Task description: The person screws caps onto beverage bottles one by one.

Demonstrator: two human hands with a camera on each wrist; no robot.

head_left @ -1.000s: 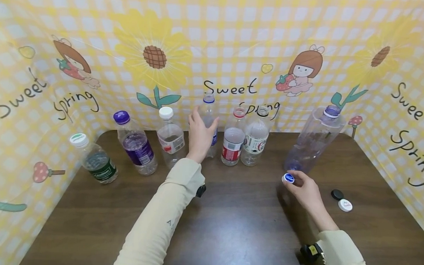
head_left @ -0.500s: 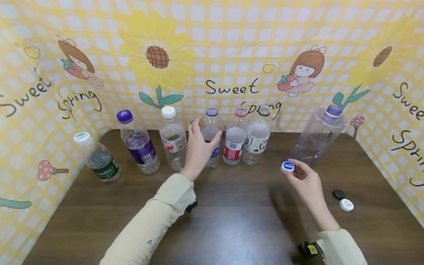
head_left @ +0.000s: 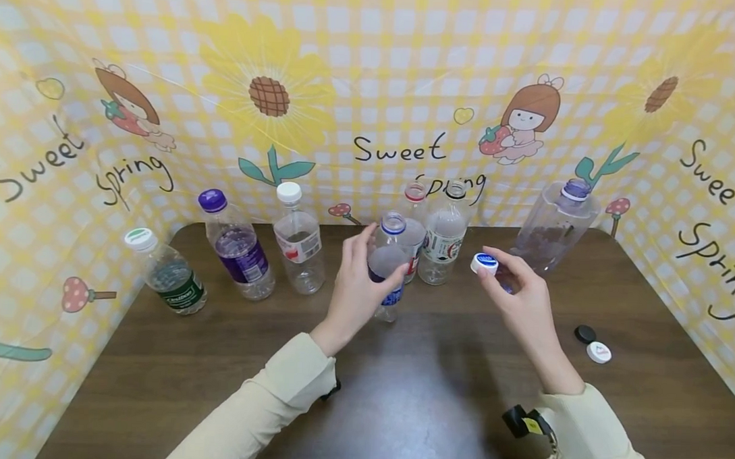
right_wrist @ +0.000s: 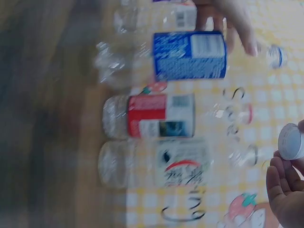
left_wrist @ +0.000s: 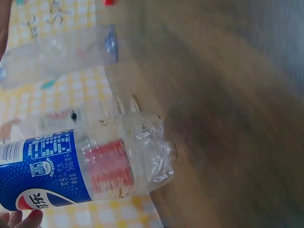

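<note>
From my station I see the person's 2 hands apart from each other above the middle of a brown wood-grain worktop (head_left: 247, 360). The left hand (head_left: 354, 290) is clamped round a clear plastic bottle with a blue label and a blue neck ring (head_left: 385, 258), fingers on 1 side and thumb on the other; its mouth is uncapped, and I cannot tell whether its base touches the worktop. The right hand (head_left: 526, 302) pinches a small round white plastic cap with a blue top (head_left: 484, 263) between thumb and fingers, to the right of that bottle and apart from it. Behind the gripped bottle, towards the worktop's back edge, I have 2 more uncapped clear bottles side by side: a red-labelled bottle with a red neck ring (head_left: 413, 230), partly hidden, and a bottle with a pale printed label and a dark neck ring (head_left: 442, 248). A large purple-tinted clear bottle, also uncapped, (head_left: 552, 226) stands near the back right corner. Near the right edge, a flat black cap (head_left: 585, 334) and a flat white cap (head_left: 599, 352) lie next to each other. Towards the left edge I count 3 capped bottles: a clear bottle with a white cap (head_left: 299, 244), a purple-labelled bottle with a purple cap (head_left: 242, 255), and, nearest the edge, a green-labelled bottle with a white-and-green cap (head_left: 177, 287).
</note>
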